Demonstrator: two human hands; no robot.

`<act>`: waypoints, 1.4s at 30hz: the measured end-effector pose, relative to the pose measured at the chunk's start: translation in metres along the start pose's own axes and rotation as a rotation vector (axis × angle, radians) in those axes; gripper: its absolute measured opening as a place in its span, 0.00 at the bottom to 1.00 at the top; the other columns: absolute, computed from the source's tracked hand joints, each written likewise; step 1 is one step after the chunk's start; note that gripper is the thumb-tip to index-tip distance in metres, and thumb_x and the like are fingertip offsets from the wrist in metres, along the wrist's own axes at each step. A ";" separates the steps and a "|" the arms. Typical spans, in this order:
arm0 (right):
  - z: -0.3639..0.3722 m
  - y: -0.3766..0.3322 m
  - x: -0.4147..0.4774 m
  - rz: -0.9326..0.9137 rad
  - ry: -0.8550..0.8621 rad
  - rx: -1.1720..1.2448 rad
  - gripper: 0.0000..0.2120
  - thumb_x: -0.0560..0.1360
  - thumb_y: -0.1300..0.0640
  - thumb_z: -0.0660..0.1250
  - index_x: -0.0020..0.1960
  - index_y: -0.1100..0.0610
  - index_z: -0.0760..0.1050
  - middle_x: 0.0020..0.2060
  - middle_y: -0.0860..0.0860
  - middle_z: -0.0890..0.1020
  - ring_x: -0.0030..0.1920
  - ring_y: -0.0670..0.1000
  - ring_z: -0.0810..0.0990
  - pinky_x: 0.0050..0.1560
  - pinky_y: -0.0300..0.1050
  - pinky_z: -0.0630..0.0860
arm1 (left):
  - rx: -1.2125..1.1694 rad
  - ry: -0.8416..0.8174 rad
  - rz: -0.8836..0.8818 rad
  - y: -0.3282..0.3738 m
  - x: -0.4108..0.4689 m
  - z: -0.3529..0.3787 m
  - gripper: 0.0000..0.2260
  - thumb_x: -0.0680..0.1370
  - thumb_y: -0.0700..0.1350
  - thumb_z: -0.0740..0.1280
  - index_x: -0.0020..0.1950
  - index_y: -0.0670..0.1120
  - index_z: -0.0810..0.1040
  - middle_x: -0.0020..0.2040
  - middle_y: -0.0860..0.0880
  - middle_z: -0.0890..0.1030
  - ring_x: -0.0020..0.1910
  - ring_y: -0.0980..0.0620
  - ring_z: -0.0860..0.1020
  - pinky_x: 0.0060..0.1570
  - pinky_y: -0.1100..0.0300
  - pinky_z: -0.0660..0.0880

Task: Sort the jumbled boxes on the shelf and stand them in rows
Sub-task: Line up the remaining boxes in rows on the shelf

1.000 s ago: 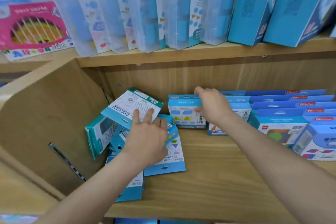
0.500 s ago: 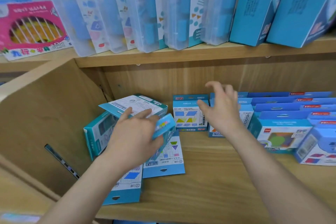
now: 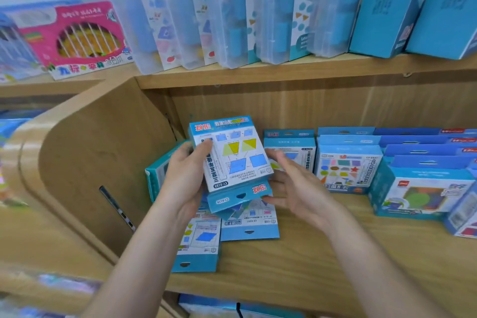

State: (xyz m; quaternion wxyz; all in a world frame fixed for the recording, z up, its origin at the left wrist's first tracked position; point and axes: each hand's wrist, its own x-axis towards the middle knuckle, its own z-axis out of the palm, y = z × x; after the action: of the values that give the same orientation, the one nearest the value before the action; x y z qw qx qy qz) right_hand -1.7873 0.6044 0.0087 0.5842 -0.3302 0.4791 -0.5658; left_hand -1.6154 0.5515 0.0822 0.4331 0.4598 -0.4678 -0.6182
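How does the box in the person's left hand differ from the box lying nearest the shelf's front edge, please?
The held box is up off the shelf in the left hand grip; the front box lies flat on it. The held box's face shows almost whole; the front box is partly hidden behind that hand's wrist. Both are blue cartons printed with coloured shapes.

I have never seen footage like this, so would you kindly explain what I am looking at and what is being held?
There is no machine: these are a person's bare hands, filmed by one camera worn on the head, looking forward and down. The left hand grips a blue box above a jumble of similar boxes lying flat on the wooden shelf. The right hand is open beside it. Further right, standing boxes form rows.
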 end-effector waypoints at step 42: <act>-0.070 -0.058 -0.066 -0.205 0.537 -1.736 0.44 0.70 0.45 0.72 0.72 0.35 0.44 0.57 0.49 0.79 0.56 0.56 0.78 0.40 0.47 0.67 | 1.038 0.055 0.964 -0.015 -0.051 -0.018 0.41 0.68 0.32 0.73 0.70 0.59 0.57 0.44 0.62 0.78 0.25 0.55 0.72 0.26 0.66 0.67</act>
State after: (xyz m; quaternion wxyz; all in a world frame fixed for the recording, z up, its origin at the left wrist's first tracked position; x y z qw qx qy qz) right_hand -1.8662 0.6719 0.0518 -0.0535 -0.5516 0.8246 -0.1138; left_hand -1.5887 0.6005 0.0738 0.3948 0.3641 -0.8424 -0.0430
